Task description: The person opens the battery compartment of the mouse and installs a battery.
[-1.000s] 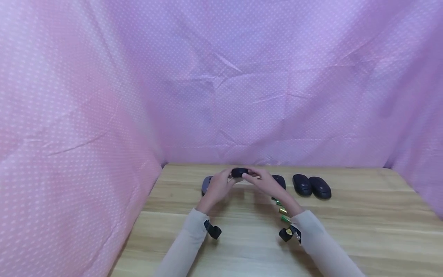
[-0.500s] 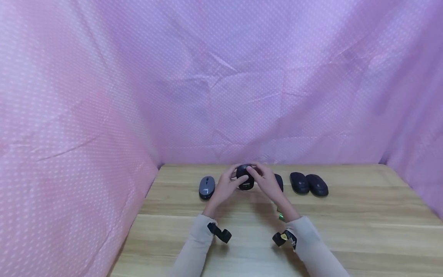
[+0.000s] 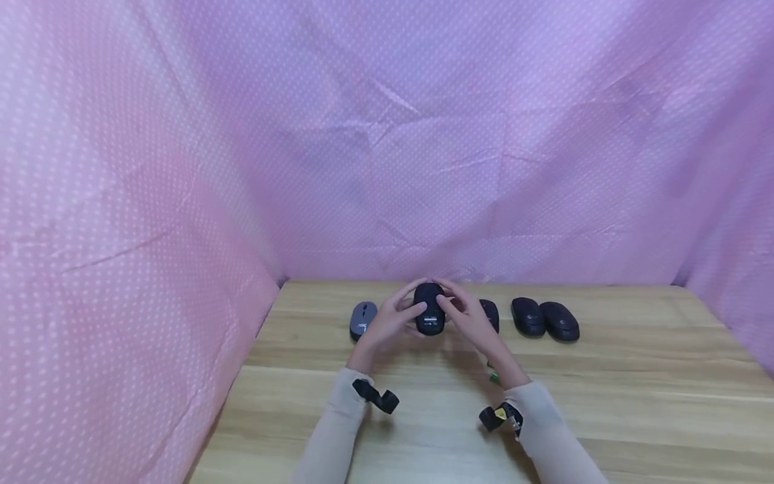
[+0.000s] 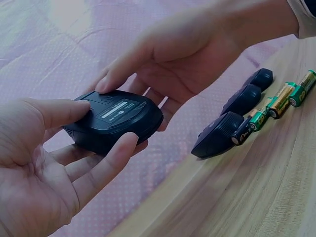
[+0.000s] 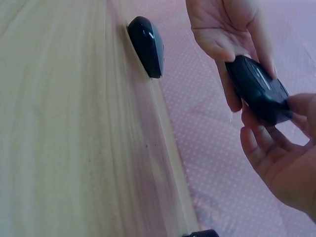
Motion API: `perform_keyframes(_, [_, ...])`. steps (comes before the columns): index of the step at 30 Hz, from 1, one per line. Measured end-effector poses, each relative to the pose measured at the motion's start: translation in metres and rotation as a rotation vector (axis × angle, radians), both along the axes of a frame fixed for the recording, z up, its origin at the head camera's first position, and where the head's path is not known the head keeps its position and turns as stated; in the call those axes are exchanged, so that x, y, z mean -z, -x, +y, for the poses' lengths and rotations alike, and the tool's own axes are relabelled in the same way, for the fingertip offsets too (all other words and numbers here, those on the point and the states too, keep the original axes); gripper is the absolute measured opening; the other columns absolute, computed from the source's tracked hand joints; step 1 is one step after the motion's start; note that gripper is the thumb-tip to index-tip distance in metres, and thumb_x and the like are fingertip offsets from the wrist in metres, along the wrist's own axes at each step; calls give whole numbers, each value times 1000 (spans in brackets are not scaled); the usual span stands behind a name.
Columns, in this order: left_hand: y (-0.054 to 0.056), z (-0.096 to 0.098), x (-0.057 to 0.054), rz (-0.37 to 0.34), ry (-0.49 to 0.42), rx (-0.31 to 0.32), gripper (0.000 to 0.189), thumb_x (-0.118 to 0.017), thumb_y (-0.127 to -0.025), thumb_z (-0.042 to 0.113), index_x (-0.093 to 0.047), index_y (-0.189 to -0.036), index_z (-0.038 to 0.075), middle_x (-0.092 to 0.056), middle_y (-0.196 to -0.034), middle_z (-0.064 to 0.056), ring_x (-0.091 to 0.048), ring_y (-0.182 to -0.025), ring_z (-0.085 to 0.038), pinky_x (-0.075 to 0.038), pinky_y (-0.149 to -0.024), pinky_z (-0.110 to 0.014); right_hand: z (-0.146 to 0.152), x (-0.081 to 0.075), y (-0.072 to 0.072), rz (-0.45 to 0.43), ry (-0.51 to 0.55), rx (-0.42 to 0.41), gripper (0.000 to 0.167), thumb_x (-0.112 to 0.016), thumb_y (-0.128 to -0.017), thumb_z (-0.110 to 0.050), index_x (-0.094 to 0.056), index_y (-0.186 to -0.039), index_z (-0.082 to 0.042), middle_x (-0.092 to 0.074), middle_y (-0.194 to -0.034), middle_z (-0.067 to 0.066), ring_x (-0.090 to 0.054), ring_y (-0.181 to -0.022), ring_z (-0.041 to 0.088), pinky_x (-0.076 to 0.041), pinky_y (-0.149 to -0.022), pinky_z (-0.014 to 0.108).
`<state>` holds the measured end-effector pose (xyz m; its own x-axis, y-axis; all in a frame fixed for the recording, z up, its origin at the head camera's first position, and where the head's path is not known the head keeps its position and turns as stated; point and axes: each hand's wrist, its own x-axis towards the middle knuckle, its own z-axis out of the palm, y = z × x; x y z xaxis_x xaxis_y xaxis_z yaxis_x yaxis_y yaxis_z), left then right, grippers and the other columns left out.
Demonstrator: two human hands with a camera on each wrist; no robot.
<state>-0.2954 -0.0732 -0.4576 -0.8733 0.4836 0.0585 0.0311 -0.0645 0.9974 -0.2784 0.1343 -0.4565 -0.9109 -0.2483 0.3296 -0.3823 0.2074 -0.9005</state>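
Observation:
A black computer mouse [image 3: 430,310] is held up above the table between both hands, its labelled underside turned toward the head camera. My left hand [image 3: 390,324] grips its left side, thumb on the underside and fingers beneath, as the left wrist view shows. My right hand [image 3: 470,321] grips the opposite side, its thumb also pressed on the underside. The label [image 4: 117,111] shows pale print near one end of the mouse. In the right wrist view the same mouse [image 5: 257,89] sits between the fingertips of both hands.
A grey mouse [image 3: 363,319] lies left of the hands. To the right are black mice [image 3: 528,317], one partly behind the right hand. Several green and gold batteries [image 4: 282,100] lie in a row near them on the wooden table [image 3: 635,376]. A pink dotted cloth [image 3: 453,168] hangs behind.
The mouse has been tilted from edge-on so its underside faces the head camera. The left hand has shifted slightly right, uncovering more of the grey mouse.

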Motion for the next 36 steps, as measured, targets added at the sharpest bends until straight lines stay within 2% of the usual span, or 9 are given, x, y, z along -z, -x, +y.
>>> perform_keyframes(4, [2, -1, 3, -33, -14, -1, 56, -61, -103, 16, -44, -155, 29, -54, -148, -23, -74, -99, -30, -65, -73, -47, 5, 2, 1, 10, -6, -48, 46, -56, -105, -13, -49, -151, -10, -60, -135, 24, -67, -95, 17, -61, -77, 34])
perform_keyframes(8, [3, 0, 5, -48, -36, 1, 57, -62, -103, 16, -43, -156, 28, -52, -150, -22, -74, -97, -28, -65, -70, -41, 9, 4, 2, 24, -10, -62, 52, -63, -101, -8, -49, -151, -12, -60, -137, 22, -66, -98, 23, -59, -81, 26])
perform_keyframes(13, [4, 3, 7, -51, -64, -1, 58, -61, -103, 17, -42, -157, 28, -54, -149, -23, -75, -91, -25, -64, -69, -37, 8, 6, 4, 45, 14, -23, 52, -67, -98, -7, -52, -148, -11, -62, -132, 24, -64, -96, 24, -55, -81, 20])
perform_keyframes(16, [3, 5, 8, -44, -73, -13, 59, -60, -104, 17, -39, -158, 26, -53, -149, -24, -75, -89, -23, -64, -69, -36, 6, 8, 4, 60, 36, 6, 50, -67, -98, -6, -54, -146, -7, -63, -127, 26, -65, -92, 18, -54, -80, 19])
perform_keyframes(22, [1, 8, 8, -23, -66, -48, 59, -59, -104, 18, -38, -159, 26, -55, -148, -23, -75, -87, -21, -64, -69, -37, 3, 10, 4, 68, 71, 50, 44, -65, -99, -4, -56, -142, -1, -64, -118, 28, -64, -85, 7, -52, -72, 17])
perform_keyframes(28, [-2, 12, 5, -11, -57, -70, 57, -61, -103, 19, -42, -157, 28, -56, -145, -24, -75, -85, -21, -65, -70, -41, 4, 7, 4, 58, 108, 66, 40, -65, -99, -6, -59, -138, 0, -66, -116, 27, -63, -85, 5, -49, -67, 16])
perform_keyframes(32, [-2, 12, 6, 6, -41, -80, 58, -62, -103, 18, -41, -157, 26, -56, -146, -24, -75, -87, -23, -64, -74, -51, 5, 7, 4, 45, 87, 74, 41, -67, -98, -7, -59, -138, 0, -65, -122, 27, -65, -89, 6, -53, -73, 16])
perform_keyframes(36, [-2, 11, 7, -3, -4, -88, 59, -63, -102, 18, -42, -156, 28, -56, -147, -23, -75, -86, -23, -63, -77, -55, 6, 6, 3, 16, 51, 125, 41, -71, -96, -12, -63, -136, -4, -66, -130, 21, -66, -102, 16, -54, -83, 18])
